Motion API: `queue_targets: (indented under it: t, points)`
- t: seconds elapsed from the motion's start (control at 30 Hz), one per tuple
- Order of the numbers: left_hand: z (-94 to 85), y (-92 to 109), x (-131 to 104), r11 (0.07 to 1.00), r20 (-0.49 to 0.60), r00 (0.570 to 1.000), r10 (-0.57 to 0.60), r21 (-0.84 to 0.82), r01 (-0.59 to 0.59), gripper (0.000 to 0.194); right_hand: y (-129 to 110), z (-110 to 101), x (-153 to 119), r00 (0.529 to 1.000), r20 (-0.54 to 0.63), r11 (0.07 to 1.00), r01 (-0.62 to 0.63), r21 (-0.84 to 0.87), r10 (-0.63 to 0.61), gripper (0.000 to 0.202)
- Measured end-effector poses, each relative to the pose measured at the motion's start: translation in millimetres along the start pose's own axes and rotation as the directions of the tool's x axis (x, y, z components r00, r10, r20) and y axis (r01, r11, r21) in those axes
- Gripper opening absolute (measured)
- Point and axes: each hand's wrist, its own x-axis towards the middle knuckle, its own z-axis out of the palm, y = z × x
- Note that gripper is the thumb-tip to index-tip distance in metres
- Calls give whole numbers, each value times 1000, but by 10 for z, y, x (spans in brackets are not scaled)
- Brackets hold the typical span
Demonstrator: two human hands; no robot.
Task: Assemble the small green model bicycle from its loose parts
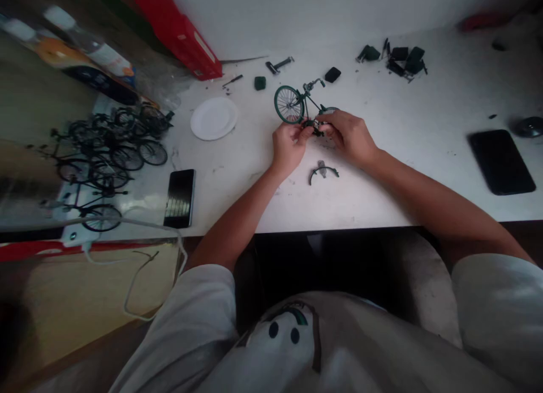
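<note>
A green miniature bicycle [313, 99] stands between my hands on the white table, its spoked front wheel and handlebar toward the far left. My left hand [289, 147] is closed on the lower middle of the bicycle, near the pedals. With bent fingers, my right hand [348, 134] grips the same low area from the right and hides much of the rear wheel. What exactly lies between the fingertips is too small to tell. Closer to me lies a curved green mudguard-like piece [323, 172] with a grey part attached.
Several finished-looking miniature bicycles [112, 150] crowd the left side. Nearby are a white plate [214, 118], a phone [180, 198] and a white cable [182, 246]. Small dark parts [407, 60] lie at the back, and a black phone-like slab [501, 162] rests at right.
</note>
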Motion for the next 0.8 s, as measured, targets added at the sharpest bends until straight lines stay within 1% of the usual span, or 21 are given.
queue_targets:
  t: [0.1,0.2,0.3,0.37,0.43,0.5,0.6,0.7,0.8]
  points:
    - [-14,-8,4,999,-3,1000,13,47,-13,47,-44,-14,13,996,40,994,-70,-81,74,56]
    - [-35,-53,21,997,-27,999,20,69,-18,40,-68,-40,17,982,112,977,-131,-167,151,45]
    - [-59,-113,48,997,-28,999,37,74,-35,35,-93,-68,29,964,173,957,-155,-243,200,35]
    - [-74,-126,64,995,-33,998,46,87,-43,33,-132,-87,48,955,192,939,-160,-303,225,33]
    - [-84,-93,75,992,-36,998,48,122,-44,27,-188,-105,73,946,206,916,-160,-369,248,36]
    - [-85,-14,75,983,-23,999,49,178,-44,22,-248,-117,98,938,220,889,-152,-431,267,41]
    - [-64,135,59,964,14,999,45,260,-47,24,-311,-121,121,933,219,854,-145,-500,287,50]
    - [-39,228,43,956,38,999,29,292,-38,24,-322,-121,122,934,197,839,-157,-521,297,57]
    - [-34,225,47,956,36,999,18,291,-28,24,-307,-132,110,941,180,852,-166,-497,288,60]
